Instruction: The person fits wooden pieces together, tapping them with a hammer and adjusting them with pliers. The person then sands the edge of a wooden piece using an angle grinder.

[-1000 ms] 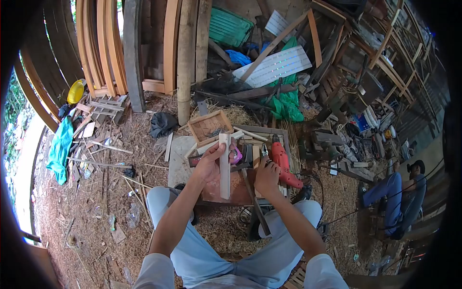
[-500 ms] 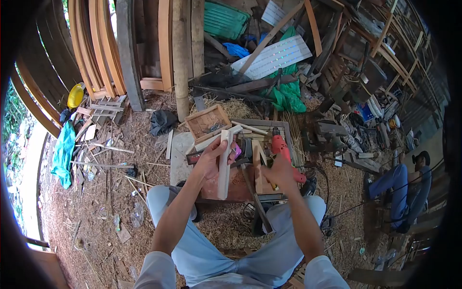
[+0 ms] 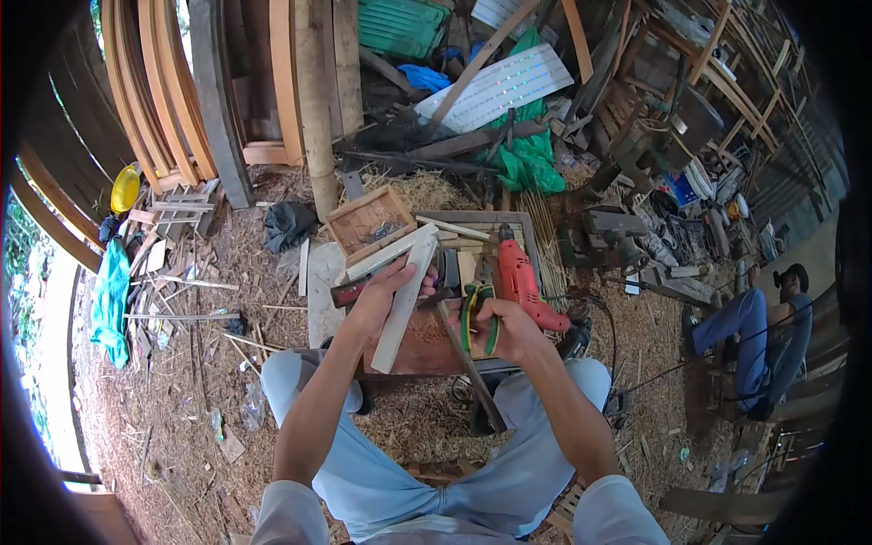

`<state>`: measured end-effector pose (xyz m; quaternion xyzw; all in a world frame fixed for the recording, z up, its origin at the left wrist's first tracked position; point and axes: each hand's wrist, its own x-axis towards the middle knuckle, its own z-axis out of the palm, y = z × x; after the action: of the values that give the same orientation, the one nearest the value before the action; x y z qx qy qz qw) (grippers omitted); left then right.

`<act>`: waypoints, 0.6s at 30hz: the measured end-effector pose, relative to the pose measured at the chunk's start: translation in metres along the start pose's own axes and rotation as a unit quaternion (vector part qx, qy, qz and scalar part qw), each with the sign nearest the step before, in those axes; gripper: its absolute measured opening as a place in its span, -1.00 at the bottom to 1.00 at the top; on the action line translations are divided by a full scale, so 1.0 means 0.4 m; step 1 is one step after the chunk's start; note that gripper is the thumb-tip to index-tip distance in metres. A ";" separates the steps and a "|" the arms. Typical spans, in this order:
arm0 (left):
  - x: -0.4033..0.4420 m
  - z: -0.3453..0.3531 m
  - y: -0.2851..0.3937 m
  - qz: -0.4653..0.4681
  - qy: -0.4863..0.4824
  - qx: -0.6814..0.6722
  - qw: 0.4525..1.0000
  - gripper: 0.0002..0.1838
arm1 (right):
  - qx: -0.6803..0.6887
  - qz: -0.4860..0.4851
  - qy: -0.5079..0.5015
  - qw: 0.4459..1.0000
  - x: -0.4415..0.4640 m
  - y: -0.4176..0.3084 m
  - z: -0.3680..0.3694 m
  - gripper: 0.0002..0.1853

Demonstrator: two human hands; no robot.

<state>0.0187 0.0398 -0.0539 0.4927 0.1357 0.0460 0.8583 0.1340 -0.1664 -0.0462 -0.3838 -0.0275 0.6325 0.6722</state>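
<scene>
My left hand (image 3: 374, 304) is closed around pale wooden strips (image 3: 405, 304) that meet at an angle near their top end. They are tilted above the low worktable (image 3: 413, 354). Closed on a pair of pliers (image 3: 468, 318) with green and yellow handles is my right hand (image 3: 510, 329); the jaws point up and away from me. A red power drill (image 3: 520, 277) lies just beyond my right hand. Beneath the pliers, a long dark strip (image 3: 477, 377) slants over the table's front edge. My left fingertips are partly hidden behind the wood.
A wooden box (image 3: 368, 222) with small metal pieces, perhaps nails, sits at the table's back left. A bench machine (image 3: 604, 236) stands to the right. Further right, a person (image 3: 758, 336) sits. Scraps and shavings cover the ground; planks (image 3: 163, 91) lean at the left.
My right hand has drawn back from beside the drill and now shows the pliers upright in its grip. The wooden strips have tilted and moved slightly left. The view has shifted a little.
</scene>
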 end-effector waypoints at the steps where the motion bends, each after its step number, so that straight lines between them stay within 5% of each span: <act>1: 0.007 -0.010 -0.008 0.009 -0.018 -0.012 1.000 -0.59 | 0.003 0.002 0.003 1.000 0.002 0.007 -0.009 -0.61; 3: 0.008 -0.008 -0.013 0.017 -0.039 -0.025 0.999 -0.60 | -0.147 -0.024 0.063 0.987 0.004 0.009 -0.009 -0.61; 7: -0.003 0.012 0.002 0.009 -0.035 0.007 0.999 -0.64 | -0.190 -0.030 0.060 0.979 -0.026 -0.022 0.015 -0.59; 10: -0.019 0.035 0.022 0.005 -0.031 0.051 0.998 -0.67 | -0.209 -0.123 0.047 0.969 -0.008 0.006 0.020 -0.56; 12: -0.017 0.042 0.017 -0.002 -0.022 0.074 0.997 -0.68 | -0.476 -0.211 0.198 0.830 -0.001 0.013 0.028 -0.39; 13: -0.010 0.038 0.000 0.009 -0.021 0.066 0.998 -0.70 | -0.474 -0.210 0.196 0.832 0.008 0.018 0.024 -0.39; 15: -0.009 0.033 -0.013 0.014 -0.023 0.060 0.998 -0.71 | -0.701 -0.370 0.321 0.518 0.023 0.031 0.009 -0.28; 18: -0.004 0.038 -0.017 0.031 -0.051 0.123 0.991 -0.69 | -0.698 -0.381 0.323 0.513 0.041 0.017 0.005 -0.19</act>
<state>0.0210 0.0234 -0.0523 0.6000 0.0810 0.0298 0.7954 0.1306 -0.1516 -0.0560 -0.8598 -0.3850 -0.0750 0.3270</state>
